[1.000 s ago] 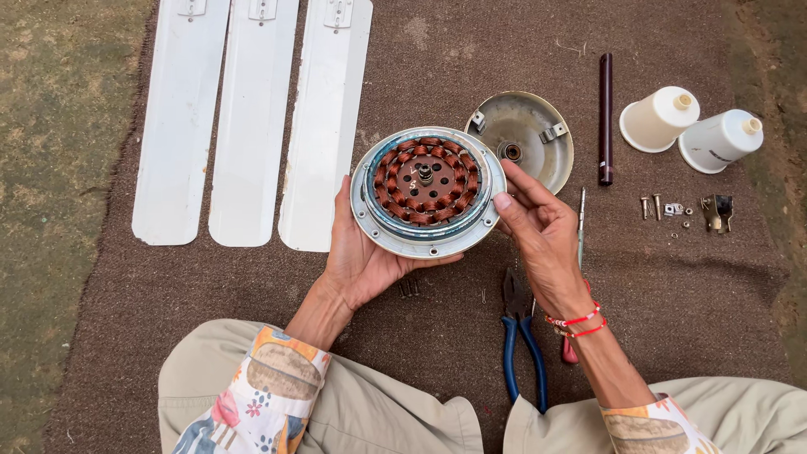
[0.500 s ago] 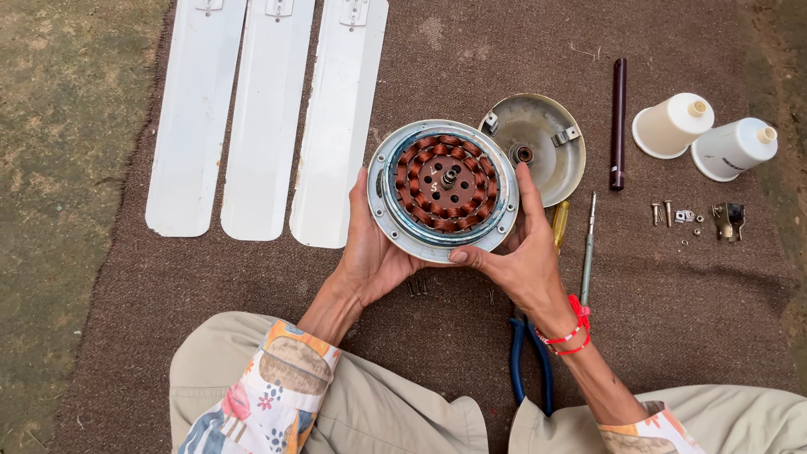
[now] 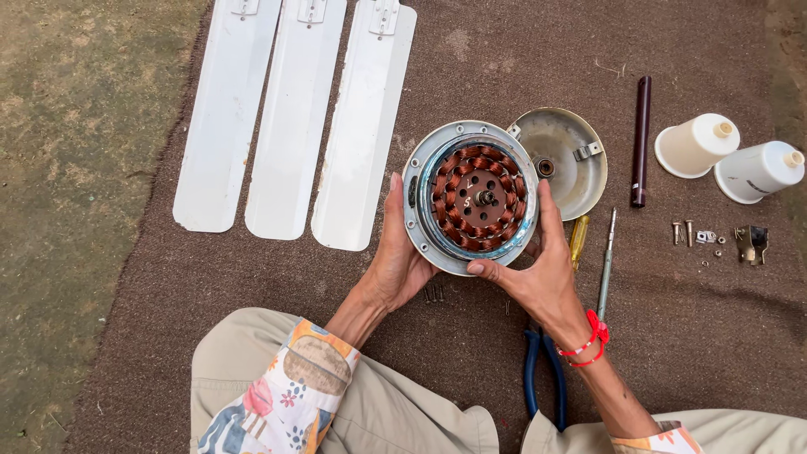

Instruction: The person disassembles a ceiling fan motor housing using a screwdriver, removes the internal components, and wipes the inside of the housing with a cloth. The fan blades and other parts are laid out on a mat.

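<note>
The open motor housing (image 3: 472,198), copper windings exposed, is gripped at centre frame between the left hand (image 3: 395,265) and right hand (image 3: 538,277). Its cover (image 3: 567,160), three blades (image 3: 294,118), screws (image 3: 683,231) and screwdriver (image 3: 605,261) are already laid out, detached; the windings remain seated.

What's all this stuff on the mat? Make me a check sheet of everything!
Surface: brown mat on bare ground.
Job's things: round fan motor with copper coils, open side up.
Clutter: three white blades, metal cover, dark rod, two cream cups, screwdriver, blue pliers, small screws.
Hands: left hand and right hand hold the motor by its rim.
Cables: nothing seen.
Surroundings: dirt and sparse grass on the left.
</note>
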